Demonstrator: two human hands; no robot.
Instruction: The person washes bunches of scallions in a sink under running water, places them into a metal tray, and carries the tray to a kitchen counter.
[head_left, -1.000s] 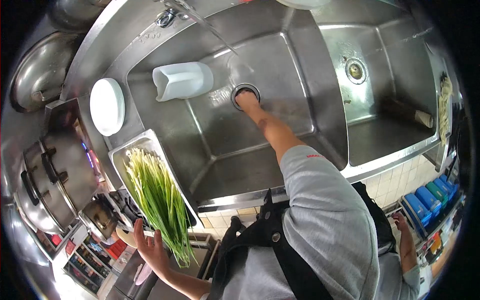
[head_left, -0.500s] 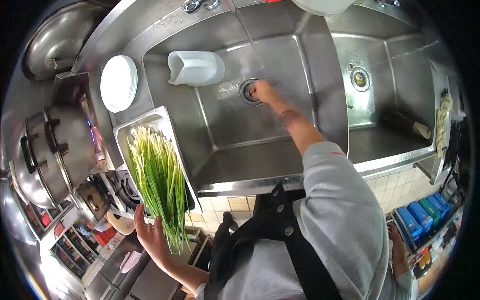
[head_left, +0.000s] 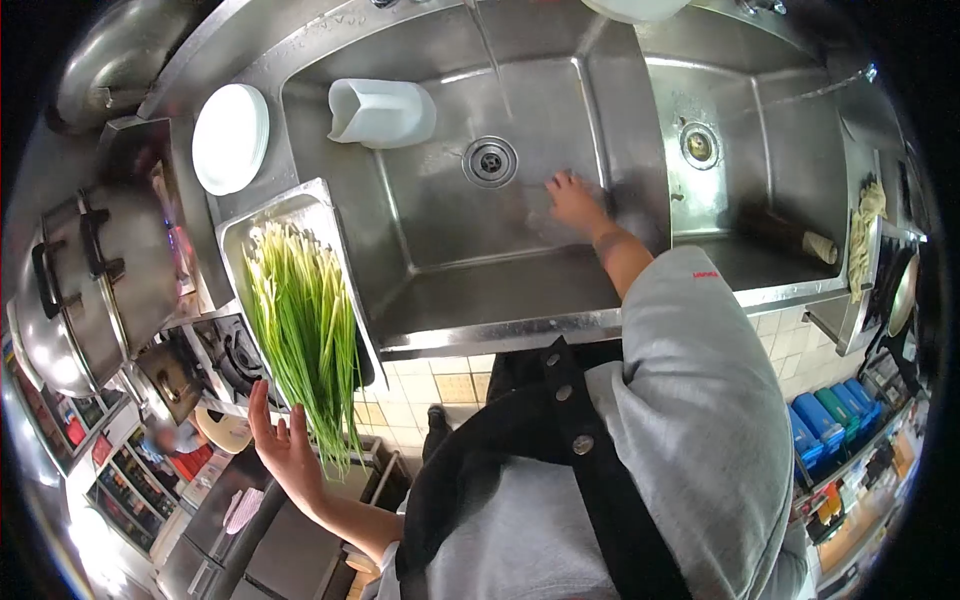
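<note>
My right hand (head_left: 578, 206) is low in the large sink basin (head_left: 450, 225), right of the drain (head_left: 490, 162). Its fingers are slightly bent and apart, and I see nothing in them. A thin stream of water (head_left: 485, 40) falls from above into the same basin. My left hand (head_left: 288, 455) is raised beside the lower ends of a bunch of long green garlic chives (head_left: 305, 340), fingers spread and holding nothing. The chives lie in a metal tray (head_left: 335, 225) at the sink's left edge, pale ends toward the back. A white plastic jug (head_left: 385, 113) lies on its side in the basin.
Stacked white plates (head_left: 230, 140) stand on the left ledge. A second basin (head_left: 740, 215) adjoins on the right, with a cloth (head_left: 866, 225) hanging at its far side. Large pots (head_left: 90, 290) are at left, and blue bins (head_left: 810, 435) at lower right.
My right hand has left the drain, moving right and toward me, so the drain now shows fully. My left hand stays open beside the chives. The whole view has shifted slightly.
</note>
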